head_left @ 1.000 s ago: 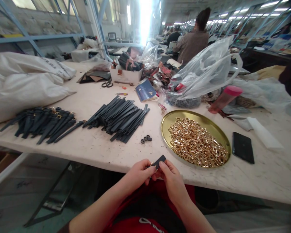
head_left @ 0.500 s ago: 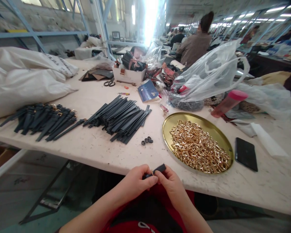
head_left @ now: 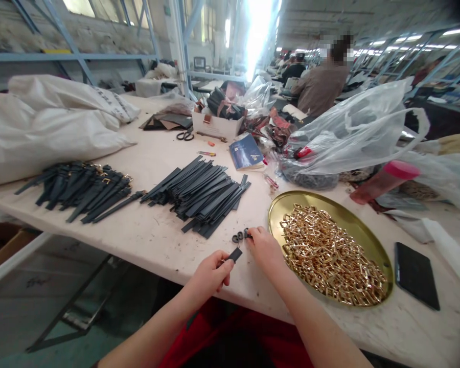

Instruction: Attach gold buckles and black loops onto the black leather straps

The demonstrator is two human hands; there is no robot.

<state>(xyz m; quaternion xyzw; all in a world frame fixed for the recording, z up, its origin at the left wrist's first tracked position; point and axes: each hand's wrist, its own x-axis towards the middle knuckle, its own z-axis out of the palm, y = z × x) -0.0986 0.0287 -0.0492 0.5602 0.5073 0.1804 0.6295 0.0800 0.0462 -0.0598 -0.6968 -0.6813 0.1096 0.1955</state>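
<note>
My left hand [head_left: 213, 271] is closed round a dark strap [head_left: 235, 254], whose flat end sticks out past the thumb; the rest is hidden in the palm. Over the table, my right hand [head_left: 266, 248] pinches one of a few small black loops [head_left: 247, 232] with its fingertips. The other loops [head_left: 237, 237] lie just to its left. Right of this hand is a gold oval tray [head_left: 273, 203] heaped with gold metal buckles [head_left: 329, 250]. A pile of flat dark strips [head_left: 199, 191] lies beyond my hands.
Buckled straps [head_left: 80, 194] are bunched at the left, before white sacks [head_left: 53, 128]. A phone [head_left: 417, 276] lies right of the tray. Farther back are scissors [head_left: 185, 135], a blue booklet [head_left: 247, 152], a white box [head_left: 214, 125], a plastic bag [head_left: 352, 138] and a pink-lidded bottle [head_left: 383, 181].
My hands have come apart. The right hand has left the strap and reached forward to the small loops; the left keeps the strap. The view has shifted slightly.
</note>
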